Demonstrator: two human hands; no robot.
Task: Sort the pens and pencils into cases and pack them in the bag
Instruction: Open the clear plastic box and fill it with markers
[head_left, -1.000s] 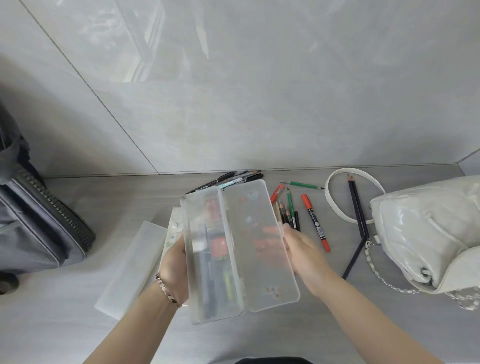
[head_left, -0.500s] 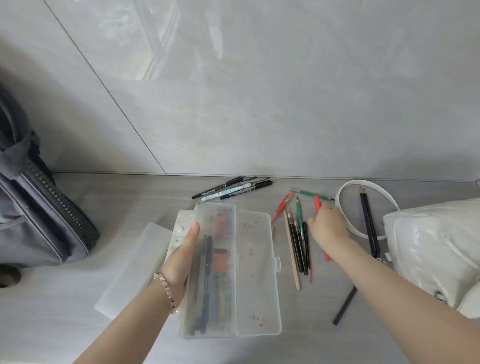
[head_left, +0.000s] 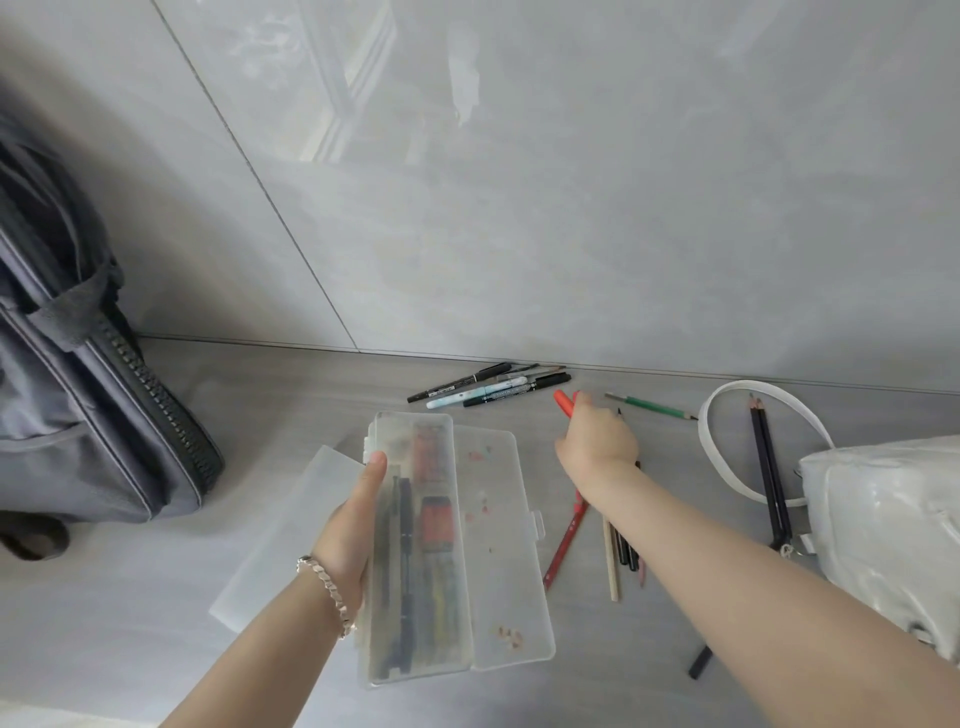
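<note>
Right hand (head_left: 597, 441) closed on orange-capped marker (head_left: 563, 404); I read open translucent plastic case (head_left: 415, 545), gripped by left hand (head_left: 353, 525), lying left, long axis parallel to marker.

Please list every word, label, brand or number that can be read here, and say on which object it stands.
None can be read.
Pens by the wall: barrel print, too small and blurred.
Red marker in the right hand: no legible text.
Open clear case in the left hand: red labels inside, blurred.
</note>
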